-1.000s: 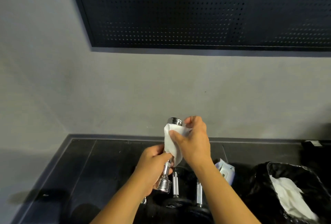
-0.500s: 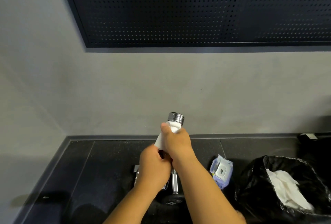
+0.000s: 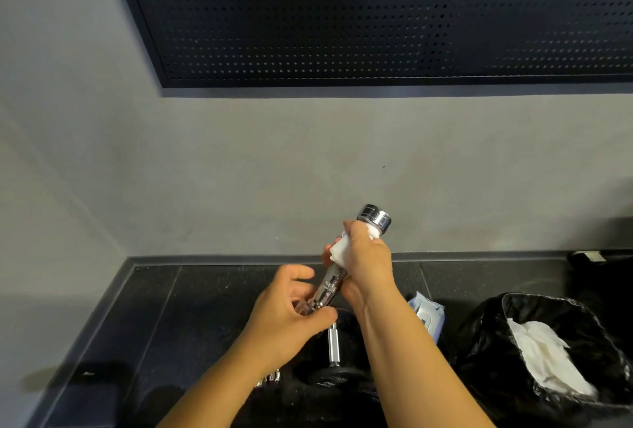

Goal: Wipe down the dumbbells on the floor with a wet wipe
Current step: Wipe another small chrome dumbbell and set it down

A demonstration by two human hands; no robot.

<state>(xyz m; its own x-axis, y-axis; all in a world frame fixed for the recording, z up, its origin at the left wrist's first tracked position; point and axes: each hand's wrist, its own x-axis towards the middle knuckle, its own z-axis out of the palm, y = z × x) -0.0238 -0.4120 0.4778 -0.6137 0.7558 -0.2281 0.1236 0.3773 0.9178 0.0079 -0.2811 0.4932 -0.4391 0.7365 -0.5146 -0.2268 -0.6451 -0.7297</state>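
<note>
Midway: dumbbell bar [image 3: 329,287] under the wipe.
Right hand [image 3: 368,266] clasps wet wipe [image 3: 337,253] round it; left hand [image 3: 284,321] pinches its end; floor dumbbell [image 3: 334,345] waits.

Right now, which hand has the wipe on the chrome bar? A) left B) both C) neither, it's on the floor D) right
D: the right hand grips the white wipe round the chrome bar just under its top collar, while the left hand curls round the bare lower end.

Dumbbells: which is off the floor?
The bare chrome bar, in the left hand and, through a wipe, the right hand; the plated dumbbell lies on the floor.
</note>
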